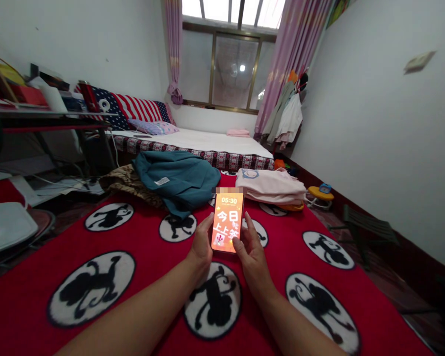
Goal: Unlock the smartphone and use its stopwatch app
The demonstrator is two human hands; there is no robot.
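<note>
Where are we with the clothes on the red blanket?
Done: pale pink garment lies folded. In hand: left hand and right hand hold a lit orange-screened phone. Left: teal jacket and brown patterned cloth lie crumpled on the red monkey-print blanket.

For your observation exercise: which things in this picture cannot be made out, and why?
- Top of the phone, head view: a blur patch covers it.
- Palms of the left hand and right hand: turned away behind the phone.
- White object: cut off by the left edge.
- Paper on wall: too small.
</note>
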